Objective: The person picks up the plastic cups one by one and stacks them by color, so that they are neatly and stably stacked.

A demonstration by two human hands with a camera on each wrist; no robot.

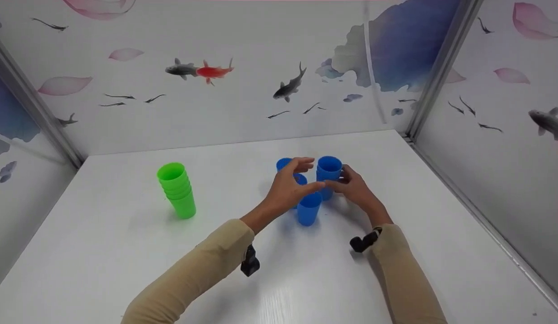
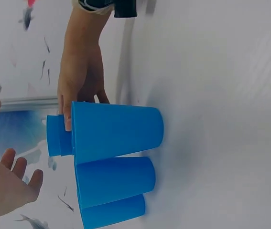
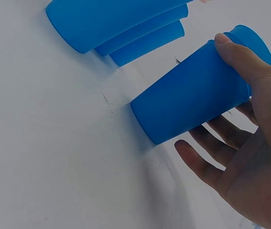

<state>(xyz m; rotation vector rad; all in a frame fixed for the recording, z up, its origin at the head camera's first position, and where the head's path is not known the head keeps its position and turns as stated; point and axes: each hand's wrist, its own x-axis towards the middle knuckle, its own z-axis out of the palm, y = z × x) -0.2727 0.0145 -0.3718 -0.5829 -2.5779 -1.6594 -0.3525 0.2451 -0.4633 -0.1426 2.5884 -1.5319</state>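
Observation:
Three single blue cups stand upright in a row: the front cup (image 1: 308,211), a middle cup (image 1: 301,179) and a back cup (image 1: 284,163), the latter two partly hidden by my left hand (image 1: 285,189). Right beside the row is a nested stack of blue cups (image 1: 329,167). My right hand (image 1: 357,191) holds this stack near its top, thumb on the near side and fingers round the far side. In the right wrist view the stack (image 3: 188,93) has its base on the table. My left hand hovers over the row, fingers spread, holding nothing.
A nested stack of green cups (image 1: 182,198) stands on the left of the white table (image 1: 125,261). Printed wall panels (image 1: 242,112) close off the back and both sides. Each wrist carries a small black camera (image 1: 250,262).

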